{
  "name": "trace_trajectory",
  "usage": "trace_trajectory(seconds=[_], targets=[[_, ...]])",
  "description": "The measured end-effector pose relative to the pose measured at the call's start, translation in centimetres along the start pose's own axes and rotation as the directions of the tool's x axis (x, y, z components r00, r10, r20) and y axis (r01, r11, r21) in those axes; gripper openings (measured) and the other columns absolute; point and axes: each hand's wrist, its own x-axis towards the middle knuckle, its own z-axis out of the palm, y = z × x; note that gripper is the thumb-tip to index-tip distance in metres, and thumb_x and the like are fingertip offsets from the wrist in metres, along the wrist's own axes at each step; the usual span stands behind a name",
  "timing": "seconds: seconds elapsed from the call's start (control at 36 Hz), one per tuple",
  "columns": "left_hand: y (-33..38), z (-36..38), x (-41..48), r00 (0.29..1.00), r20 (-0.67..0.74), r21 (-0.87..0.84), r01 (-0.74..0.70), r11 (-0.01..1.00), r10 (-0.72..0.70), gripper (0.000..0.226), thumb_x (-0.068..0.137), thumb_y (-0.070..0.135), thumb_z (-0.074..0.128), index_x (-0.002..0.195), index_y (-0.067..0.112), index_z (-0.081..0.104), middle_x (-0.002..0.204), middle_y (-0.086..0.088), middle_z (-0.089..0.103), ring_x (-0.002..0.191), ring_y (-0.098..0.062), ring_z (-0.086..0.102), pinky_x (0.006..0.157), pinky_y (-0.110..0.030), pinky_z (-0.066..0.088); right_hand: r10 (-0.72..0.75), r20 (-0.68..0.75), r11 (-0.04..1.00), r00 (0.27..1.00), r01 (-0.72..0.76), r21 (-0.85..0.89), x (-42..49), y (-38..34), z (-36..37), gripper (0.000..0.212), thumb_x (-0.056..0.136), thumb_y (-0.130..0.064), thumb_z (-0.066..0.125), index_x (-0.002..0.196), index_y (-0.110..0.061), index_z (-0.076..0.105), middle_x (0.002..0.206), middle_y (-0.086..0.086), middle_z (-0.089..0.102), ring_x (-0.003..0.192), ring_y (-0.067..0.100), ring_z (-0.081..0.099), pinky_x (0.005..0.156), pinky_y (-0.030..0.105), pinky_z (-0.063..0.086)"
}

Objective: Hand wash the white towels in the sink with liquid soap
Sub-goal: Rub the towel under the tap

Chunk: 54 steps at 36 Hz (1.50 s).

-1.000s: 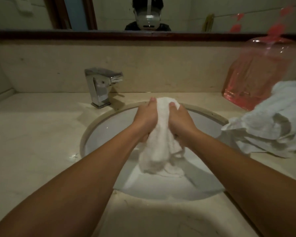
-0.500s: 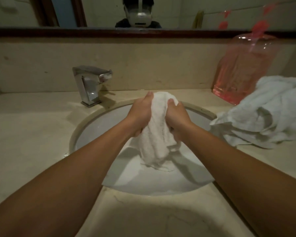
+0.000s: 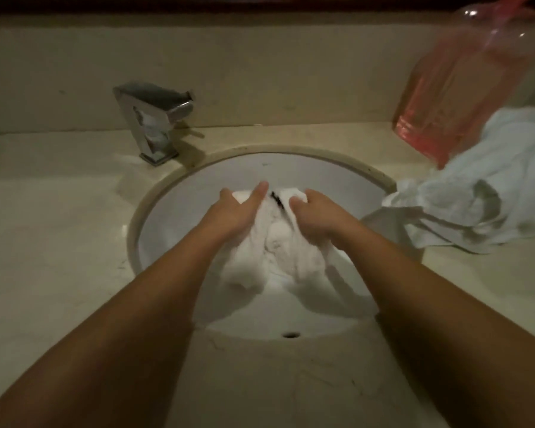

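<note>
Grip: left hand (image 3: 232, 213) and right hand (image 3: 320, 219) each clutch the white towel (image 3: 275, 254), bunched between them inside the sink (image 3: 167, 193); its length hangs toward the person. The other towels (image 3: 482, 196) lie on the worktop (image 3: 59, 242), nearer the right hand.

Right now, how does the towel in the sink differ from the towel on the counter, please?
The towel in the sink is held by the left hand and right hand; the towel on the counter lies untouched. The first hangs bunched, the second sprawls crumpled. Both are white.
</note>
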Motion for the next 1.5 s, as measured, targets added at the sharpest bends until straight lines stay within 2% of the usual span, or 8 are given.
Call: trace_trajectory(seconds=[0.14,0.33,0.61,0.75,0.94,1.22,1.39,1.5], targets=[[-1.9,1.0,-0.1,0.994,0.028,-0.011,0.108,0.994,-0.107,0.107,0.090,0.079,0.058,0.158,0.003,0.025,0.156,-0.023,0.047,0.140,-0.041,0.051,0.104,-0.043,0.043,0.193,-0.078,0.930,0.978,-0.208,-0.305,2.5,3.2,0.0,0.041,0.107,-0.013,0.049,0.147,-0.007,0.045,0.140,0.021,0.060,0.125,0.042,0.061,0.100,0.044,0.050],[0.4,3.1,1.9,0.971,0.029,-0.231,0.237,0.943,-0.237,0.104,0.094,0.084,0.040,0.168,0.015,0.017,0.162,-0.017,0.044,0.145,-0.040,0.047,0.116,-0.047,0.039,0.365,-0.041,0.901,0.930,-0.341,0.269,4.0,0.9,3.2,0.050,0.110,-0.037,0.042,0.145,-0.002,0.052,0.139,0.020,0.060,0.127,0.040,0.058,0.104,0.041,0.045],[0.0,4.6,3.6,0.998,-0.032,-0.134,0.046,0.990,-0.051,0.052,0.109,0.055,0.044,0.132,0.015,0.068,0.131,-0.010,0.071,0.123,-0.031,0.065,0.102,-0.031,0.046,0.083,-0.182,0.964,0.980,-0.033,0.262,0.9,-0.4,5.6,0.040,0.116,-0.042,0.036,0.137,-0.016,0.057,0.126,0.004,0.064,0.112,0.020,0.059,0.098,0.032,0.043],[0.4,4.3,1.0,0.999,0.030,-0.353,-0.006,0.936,0.017,0.041,0.110,0.045,0.052,0.119,0.014,0.077,0.108,-0.002,0.075,0.104,-0.019,0.069,0.086,-0.025,0.046,0.328,-0.166,0.887,0.930,-0.243,0.393,5.0,-0.2,4.5,0.027,0.111,-0.034,0.045,0.117,-0.014,0.062,0.118,0.013,0.070,0.114,0.035,0.067,0.108,0.043,0.050],[-1.0,3.4,2.7,0.981,0.056,-0.435,0.192,0.880,-0.186,0.038,0.104,0.045,0.058,0.089,0.014,0.074,0.092,-0.003,0.079,0.097,-0.026,0.075,0.082,-0.033,0.056,0.028,-0.133,0.961,0.991,0.010,0.278,0.1,-3.0,6.8,0.049,0.112,-0.045,0.038,0.130,-0.007,0.065,0.130,0.015,0.069,0.123,0.030,0.064,0.099,0.029,0.044],[1.1,2.8,2.2,0.966,0.018,-0.486,0.234,0.842,-0.258,0.046,0.107,0.054,0.049,0.091,0.018,0.073,0.090,0.001,0.075,0.095,-0.023,0.073,0.090,-0.035,0.059,0.163,-0.107,0.936,0.981,-0.120,0.332,0.1,-2.2,6.0,0.038,0.116,-0.034,0.038,0.133,-0.011,0.063,0.130,0.006,0.067,0.120,0.023,0.063,0.107,0.035,0.047],[0.1,2.9,1.2,0.833,0.507,-0.653,0.540,0.530,-0.224,0.063,0.107,0.060,0.045,0.129,0.007,0.072,0.114,-0.017,0.079,0.105,-0.029,0.076,0.097,-0.042,0.059,0.216,-0.071,0.970,0.974,-0.206,0.126,3.6,-0.1,3.7,0.042,0.116,-0.039,0.035,0.133,-0.009,0.059,0.137,0.020,0.065,0.126,0.039,0.060,0.093,0.034,0.041],[-1.3,1.3,2.0,0.920,0.276,-0.503,0.384,0.774,-0.277,0.078,0.092,0.076,0.059,0.133,0.011,0.070,0.127,-0.013,0.074,0.119,-0.030,0.070,0.112,-0.050,0.051,0.236,-0.078,0.967,0.969,-0.242,-0.084,5.8,1.6,0.6,0.045,0.116,-0.043,0.036,0.143,-0.011,0.052,0.131,0.028,0.066,0.120,0.045,0.063,0.086,0.038,0.043]])
